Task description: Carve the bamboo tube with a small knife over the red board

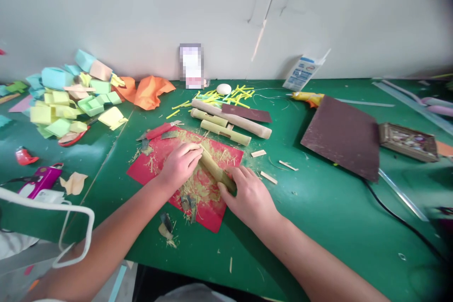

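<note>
A bamboo tube (213, 166) lies aslant over a red sheet (212, 219) strewn with pale shavings and dust. My right hand (249, 193) is closed around its lower right end, thumb on the near side. At the upper left end, the fingers of my left hand (182, 163) are pressed together on the tube; whether something thin is under them is hidden. A red-handled cutter (161, 130) rests at the sheet's far left corner. Worn dark scraps (189, 205) lie among the shavings. Beyond the sheet are two cut bamboo pieces (226, 132) and a longer pale tube (237, 119).
Folded paper boxes (58, 104) pile up at the left, beside orange paper (152, 92). A white egg-shaped object (223, 89) sits among yellow strips. At right are a dark brown board (343, 137), a yellow glue gun (307, 97) and a small tray (408, 141). A wall backs the green table.
</note>
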### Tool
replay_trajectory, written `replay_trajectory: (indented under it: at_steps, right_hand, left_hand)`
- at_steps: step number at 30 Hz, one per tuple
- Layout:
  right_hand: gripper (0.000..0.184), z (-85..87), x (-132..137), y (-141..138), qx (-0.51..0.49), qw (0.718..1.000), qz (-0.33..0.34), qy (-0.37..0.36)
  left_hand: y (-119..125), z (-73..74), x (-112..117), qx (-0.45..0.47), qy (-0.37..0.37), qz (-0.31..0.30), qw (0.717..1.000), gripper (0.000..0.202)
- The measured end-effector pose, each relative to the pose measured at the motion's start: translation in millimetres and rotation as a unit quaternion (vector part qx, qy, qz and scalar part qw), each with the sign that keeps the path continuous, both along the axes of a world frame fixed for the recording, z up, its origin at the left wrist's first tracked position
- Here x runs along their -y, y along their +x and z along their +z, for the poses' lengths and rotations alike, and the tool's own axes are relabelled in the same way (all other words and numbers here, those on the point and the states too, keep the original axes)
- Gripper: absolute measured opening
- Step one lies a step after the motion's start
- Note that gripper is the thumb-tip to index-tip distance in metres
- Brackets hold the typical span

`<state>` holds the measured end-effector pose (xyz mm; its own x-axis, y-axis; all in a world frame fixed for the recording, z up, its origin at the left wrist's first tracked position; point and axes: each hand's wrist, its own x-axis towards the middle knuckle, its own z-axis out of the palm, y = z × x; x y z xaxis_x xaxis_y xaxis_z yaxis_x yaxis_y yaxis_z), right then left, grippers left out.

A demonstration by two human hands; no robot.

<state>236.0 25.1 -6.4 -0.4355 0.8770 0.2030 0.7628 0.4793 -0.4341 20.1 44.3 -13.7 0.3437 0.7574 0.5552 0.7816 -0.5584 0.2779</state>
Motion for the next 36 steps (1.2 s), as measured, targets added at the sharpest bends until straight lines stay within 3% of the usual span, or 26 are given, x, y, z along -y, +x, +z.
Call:
replay_trajectory:
  at_steps: [6, 9, 13, 17, 21, 25, 29, 33, 36]
  right_hand:
    - [0.011, -4.4, -2.3, -1.4, -0.008, 1.000, 0.005, 0.002]
    - [0.012, -4.3, -2.7, -1.9, -0.005, 1.000, 0.001, 0.015]
    - [0.010, -4.0, -2.4, -2.6, -0.005, 1.000, 0.001, 0.014]
    - [0.010, -4.9, -2.4, -2.8, -0.007, 1.000, 0.003, 0.008]
    - [0.009, -6.1, -2.2, -2.1, -0.019, 1.000, 0.010, -0.002]
    - [0.012, -6.7, -1.2, -2.0, -0.016, 1.000, 0.002, -0.008]
    - [0.009, -5.7, 0.3, -2.2, -0.025, 0.999, 0.003, -0.019]
    - [0.016, -5.2, 0.6, -1.7, -0.031, 0.999, -0.005, -0.029]
    - [0.012, -5.3, -0.1, -1.7, -0.029, 0.999, -0.004, -0.029]
  left_hand:
    - [10.9, 3.2, 8.8, -0.039, -0.020, -0.097, 0.994, 0.020]
    - [9.3, 4.4, 6.3, -0.019, -0.005, -0.058, 0.998, 0.023]
    - [12.2, 6.5, 4.0, -0.041, -0.020, -0.099, 0.994, 0.017]
    - [17.6, 7.3, 4.6, -0.029, -0.016, -0.063, 0.997, 0.025]
    - [21.1, 3.2, 8.5, -0.047, -0.035, -0.110, 0.992, 0.020]
    - [23.4, 1.4, 12.3, -0.024, -0.036, -0.054, 0.998, 0.026]
    - [26.5, 3.3, 18.9, -0.035, -0.050, -0.109, 0.992, 0.018]
    - [21.3, 2.0, 21.2, -0.012, -0.025, -0.061, 0.998, 0.023]
    - [20.1, -0.6, 25.2, -0.022, -0.024, -0.094, 0.995, 0.023]
